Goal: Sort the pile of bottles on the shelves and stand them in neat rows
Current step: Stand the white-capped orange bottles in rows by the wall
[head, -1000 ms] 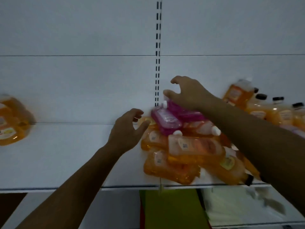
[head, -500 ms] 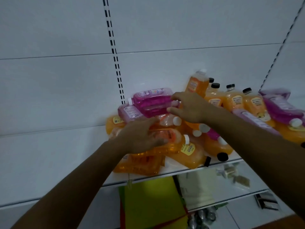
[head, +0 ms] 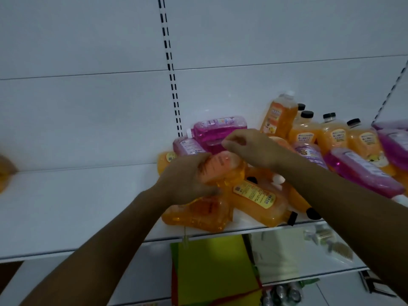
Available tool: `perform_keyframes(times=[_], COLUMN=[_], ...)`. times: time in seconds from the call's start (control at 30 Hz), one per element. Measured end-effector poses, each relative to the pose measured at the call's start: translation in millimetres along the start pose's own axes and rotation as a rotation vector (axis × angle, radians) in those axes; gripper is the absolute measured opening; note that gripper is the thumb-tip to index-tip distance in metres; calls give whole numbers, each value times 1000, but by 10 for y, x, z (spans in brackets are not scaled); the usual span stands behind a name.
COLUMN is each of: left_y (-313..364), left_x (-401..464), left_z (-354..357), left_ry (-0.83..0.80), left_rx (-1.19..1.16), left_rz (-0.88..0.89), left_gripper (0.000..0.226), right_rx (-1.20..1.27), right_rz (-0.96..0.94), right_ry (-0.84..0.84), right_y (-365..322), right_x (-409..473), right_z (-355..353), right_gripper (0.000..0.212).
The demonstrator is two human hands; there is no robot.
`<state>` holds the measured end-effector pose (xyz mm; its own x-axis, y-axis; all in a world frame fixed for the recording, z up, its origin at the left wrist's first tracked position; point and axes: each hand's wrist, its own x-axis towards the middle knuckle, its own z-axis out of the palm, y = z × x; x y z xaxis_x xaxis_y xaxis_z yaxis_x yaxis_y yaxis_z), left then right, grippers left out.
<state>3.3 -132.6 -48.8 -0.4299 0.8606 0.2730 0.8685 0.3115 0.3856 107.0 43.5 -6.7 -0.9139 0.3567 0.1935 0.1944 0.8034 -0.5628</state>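
The left hand [head: 185,180] grips a clear orange plastic bottle [head: 220,165] atop the heap on the white metal shelf [head: 77,208]. The right hand [head: 249,149], fingers curled, hovers just above it; whether it holds anything I cannot tell. Black-capped orange bottles [head: 333,135] stand upright behind.

I see printed labels on the orange bottles [head: 260,198] and pink bottles [head: 220,127], but no text I can read.
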Motion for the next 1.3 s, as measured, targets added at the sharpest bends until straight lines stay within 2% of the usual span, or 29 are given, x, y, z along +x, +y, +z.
perform_keyframes(times=[0.1, 0.17, 0.23, 0.3, 0.37, 0.47, 0.57, 0.7, 0.8, 0.93, 1.13, 1.3], left_y=[-99, -244, -431, -634, -803, -1134, -1531, -2115, -2526, -3018, -3584, -3849], left_x=[-132, -264, -437, -630, -820, -1101, -1391, -1810, -2124, -2499, -2786, -2905], left_z=[-255, -390, -480, -543, -637, -807, -989, -1281, -1435, -1532, -1662, -1764], left_ry=[55, 95, 120, 114, 142, 226, 263, 317, 387, 538, 756, 854], left_rx=[-382, -697, -924, -1162, -1297, -1273, -1118, -893, -796, -657, -438, -367], left_rz=[-201, -339, -417, -439, -460, -506, -479, -576, -629, -687, -828, -881], left_gripper=[82, 74, 78, 87, 74, 57, 56, 51, 57, 61, 59, 56], right_rx=[408, 733, 805, 781, 773, 843, 821, 756, 736, 701, 549, 482], right_rz=[43, 30, -10, -43, -74, -102, -147, -198, -190, -235, -469, -551], right_ry=[-87, -239, -349, -399, -389, -390, -438, -518, -560, -528, -406, -303], right_y=[-196, -372, -553, -784, -1052, -1471, -1897, -2474, -2852, -3307, -3851, -4119], right_x=[93, 153, 241, 344, 448, 636, 851, 1134, 1328, 1553, 1717, 1838], right_z=[93, 192, 339, 535, 759, 1132, 1567, 2172, 2611, 3160, 3747, 4041], right_gripper=[52, 41, 37, 49, 56, 58, 54, 52, 49, 47, 57, 66])
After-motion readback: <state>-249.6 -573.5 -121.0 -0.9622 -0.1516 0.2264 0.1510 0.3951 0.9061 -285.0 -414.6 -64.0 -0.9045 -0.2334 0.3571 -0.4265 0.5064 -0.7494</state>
